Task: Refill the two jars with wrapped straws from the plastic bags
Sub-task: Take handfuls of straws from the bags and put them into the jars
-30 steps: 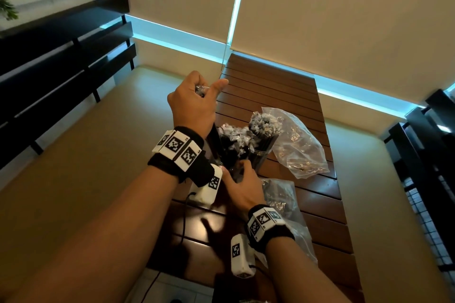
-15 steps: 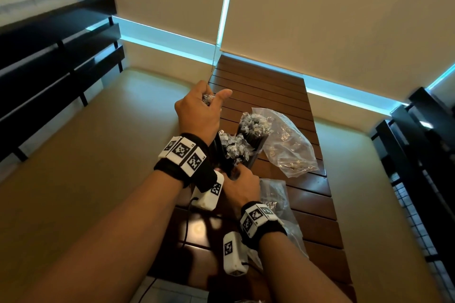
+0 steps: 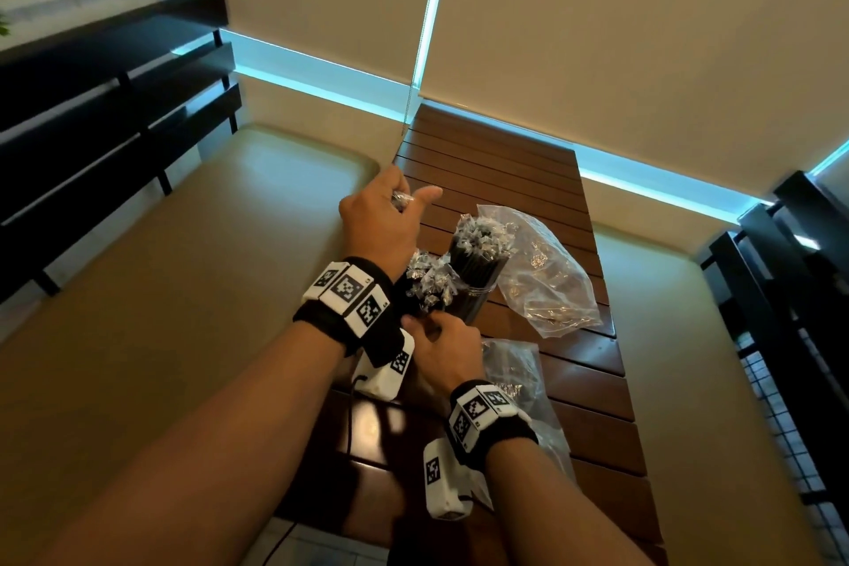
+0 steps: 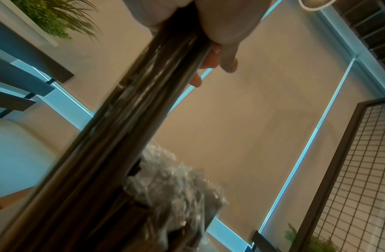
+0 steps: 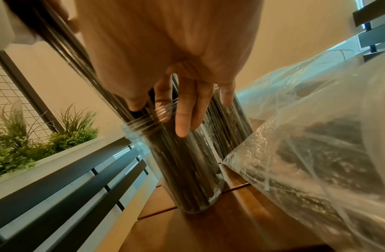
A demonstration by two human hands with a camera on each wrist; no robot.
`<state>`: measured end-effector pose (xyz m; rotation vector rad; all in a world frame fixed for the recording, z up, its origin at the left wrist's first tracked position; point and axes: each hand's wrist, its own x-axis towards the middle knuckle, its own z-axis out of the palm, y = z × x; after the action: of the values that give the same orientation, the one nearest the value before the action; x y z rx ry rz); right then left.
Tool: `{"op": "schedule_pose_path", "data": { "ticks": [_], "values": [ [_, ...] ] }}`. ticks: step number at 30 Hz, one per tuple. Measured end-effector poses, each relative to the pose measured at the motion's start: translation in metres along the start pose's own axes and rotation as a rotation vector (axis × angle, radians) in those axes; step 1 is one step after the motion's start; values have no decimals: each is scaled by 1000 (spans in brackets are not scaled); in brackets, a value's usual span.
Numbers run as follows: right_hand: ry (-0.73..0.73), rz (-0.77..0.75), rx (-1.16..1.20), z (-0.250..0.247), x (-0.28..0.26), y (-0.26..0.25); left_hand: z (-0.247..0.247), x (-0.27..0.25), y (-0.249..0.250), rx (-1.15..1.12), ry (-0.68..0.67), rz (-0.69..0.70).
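Two clear glass jars stand on the wooden slat table (image 3: 496, 161). The far jar (image 3: 478, 276) is packed with dark wrapped straws. My left hand (image 3: 390, 221) grips a bundle of wrapped straws (image 4: 144, 102) near its top, and the bundle slants down into the near jar (image 5: 187, 162). My right hand (image 3: 441, 335) holds that near jar at its mouth, with the fingers (image 5: 185, 109) lying down the glass and the thumb on the other side. The near jar's crinkled straw tops (image 3: 427, 280) show between my hands.
A crumpled plastic bag (image 3: 546, 276) lies right of the jars, and a second bag (image 3: 514, 377) lies under my right wrist. Cushioned benches with dark slatted backs (image 3: 115, 106) flank the table. A wire grid panel (image 3: 781, 381) stands on the right.
My left hand has sunk a little with the straw bundle toward the near jar. My right hand has stayed at the jar's mouth.
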<state>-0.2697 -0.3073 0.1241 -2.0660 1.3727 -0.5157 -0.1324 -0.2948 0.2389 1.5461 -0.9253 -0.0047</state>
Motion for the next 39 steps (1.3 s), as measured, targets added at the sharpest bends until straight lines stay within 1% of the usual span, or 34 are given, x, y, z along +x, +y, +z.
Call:
{"op": "schedule_pose_path", "data": {
  "ticks": [3, 6, 9, 13, 16, 17, 18, 21, 22, 24, 28, 30, 32, 35, 37, 39],
  "values": [
    [-37, -25, -15, 1, -1, -4, 4, -5, -8, 48, -47, -24],
    [-22, -20, -63, 4, -1, -7, 9, -5, -18, 73, -60, -38],
    [-4, 5, -85, 1, 2, -9, 17, -7, -22, 153, -120, -25],
    [-27, 10, -74, -4, 4, -10, 31, -18, -32, 198, -274, 87],
    [-50, 32, -77, -6, 5, -11, 31, -24, -46, 244, -346, 139],
    [-53, 36, -83, -6, 6, -10, 29, -27, -51, 280, -388, 141],
    [-56, 40, -86, -5, 6, -10, 27, -30, -56, 334, -447, 121],
    [-61, 12, -76, -5, 6, -9, 21, -46, -67, 557, -641, -8],
    [-58, -7, -69, -7, 6, -9, 19, -47, -66, 606, -685, -24],
    [-64, -36, -50, -11, 6, -8, 19, -43, -58, 663, -749, 2],
    [-116, -96, -38, -12, 2, -10, 30, -37, -36, 762, -777, 97],
    [-123, -105, -63, -10, 2, -10, 37, -44, -40, 836, -825, 107],
    [-106, -74, -58, -9, 2, -9, 38, -50, -50, 879, -800, 144],
    [-75, -54, -31, -10, 1, -8, 40, -47, -59, 862, -747, 209],
    [-75, -32, -30, -10, 1, -7, 43, -42, -59, 832, -770, 225],
    [-73, -3, -2, -10, 1, -5, 43, -37, -53, 721, -813, 215]
  ]
}}
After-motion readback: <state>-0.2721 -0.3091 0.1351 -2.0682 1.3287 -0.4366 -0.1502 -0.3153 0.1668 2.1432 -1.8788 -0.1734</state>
